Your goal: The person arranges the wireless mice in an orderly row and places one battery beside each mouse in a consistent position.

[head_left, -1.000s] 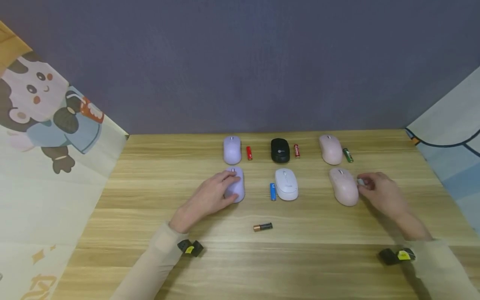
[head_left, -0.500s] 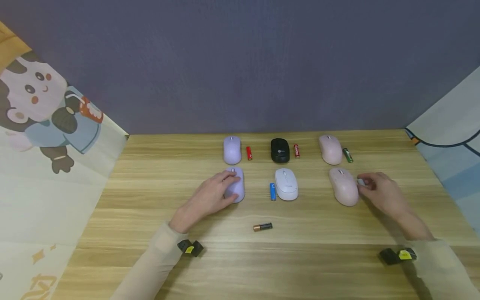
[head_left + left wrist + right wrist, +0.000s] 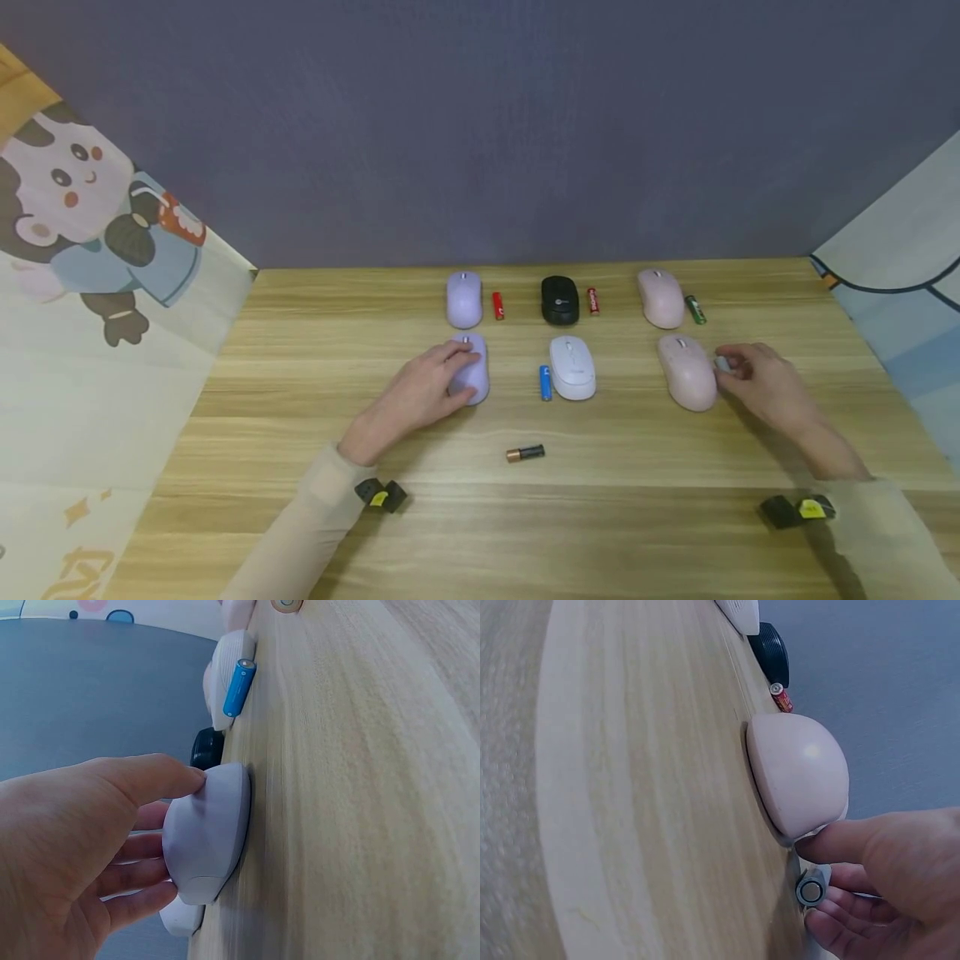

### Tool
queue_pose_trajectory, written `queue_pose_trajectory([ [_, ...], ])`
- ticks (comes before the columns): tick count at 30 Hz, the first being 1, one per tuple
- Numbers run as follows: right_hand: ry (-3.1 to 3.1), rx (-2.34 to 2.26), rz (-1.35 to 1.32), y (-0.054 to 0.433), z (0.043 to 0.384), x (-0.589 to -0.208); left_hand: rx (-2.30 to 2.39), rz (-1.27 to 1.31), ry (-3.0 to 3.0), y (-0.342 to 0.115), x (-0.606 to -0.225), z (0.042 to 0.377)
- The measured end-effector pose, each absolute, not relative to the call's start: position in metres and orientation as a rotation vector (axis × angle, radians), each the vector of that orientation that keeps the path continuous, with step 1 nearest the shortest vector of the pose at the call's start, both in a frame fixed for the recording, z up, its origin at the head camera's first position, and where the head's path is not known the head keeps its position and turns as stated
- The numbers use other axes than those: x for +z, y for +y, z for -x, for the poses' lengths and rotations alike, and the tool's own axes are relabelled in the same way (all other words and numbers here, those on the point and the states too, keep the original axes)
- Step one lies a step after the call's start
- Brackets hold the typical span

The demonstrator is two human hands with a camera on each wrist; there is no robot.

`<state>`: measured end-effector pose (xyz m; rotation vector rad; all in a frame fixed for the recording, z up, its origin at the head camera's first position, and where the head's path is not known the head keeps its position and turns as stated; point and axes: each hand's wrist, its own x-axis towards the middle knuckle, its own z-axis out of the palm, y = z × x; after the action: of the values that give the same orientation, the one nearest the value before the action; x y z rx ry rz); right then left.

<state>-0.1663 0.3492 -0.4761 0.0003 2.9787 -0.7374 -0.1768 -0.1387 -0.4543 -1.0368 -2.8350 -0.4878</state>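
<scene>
With its thumb on the near side and fingers around the front, my left hand [image 3: 418,390] grips the nearer purple computer mouse [image 3: 477,379], which sits on the table. The left wrist view shows the same mouse [image 3: 210,825] between thumb and fingertips. At the right, my right hand [image 3: 767,390] holds a grey battery [image 3: 722,364] beside the nearer pink mouse [image 3: 687,375]. Seen from the right wrist, the battery's end [image 3: 811,891] faces the camera between thumb and fingers, and the thumb tip is close against the pink mouse [image 3: 799,772]; whether they touch I cannot tell.
Behind stand another purple mouse [image 3: 464,300], a black mouse [image 3: 560,301] and another pink mouse [image 3: 662,299], with red batteries [image 3: 498,306] and a green battery [image 3: 696,310]. A white mouse [image 3: 573,368] has a blue battery [image 3: 545,383] beside it. A black-and-copper battery [image 3: 526,453] lies in front.
</scene>
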Motion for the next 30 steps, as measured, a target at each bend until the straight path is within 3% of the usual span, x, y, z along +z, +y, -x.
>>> queue_pose_trajectory([
  [16, 2.986, -0.76, 0.048, 0.355, 0.164, -0.473, -0.487, 1.025, -2.875, -0.139, -0.452, 0.176],
  [30, 2.999, -0.743, 0.173, 0.346, 0.155, -0.444, -0.501, 1.019, -2.863, -0.139, -0.454, 0.177],
])
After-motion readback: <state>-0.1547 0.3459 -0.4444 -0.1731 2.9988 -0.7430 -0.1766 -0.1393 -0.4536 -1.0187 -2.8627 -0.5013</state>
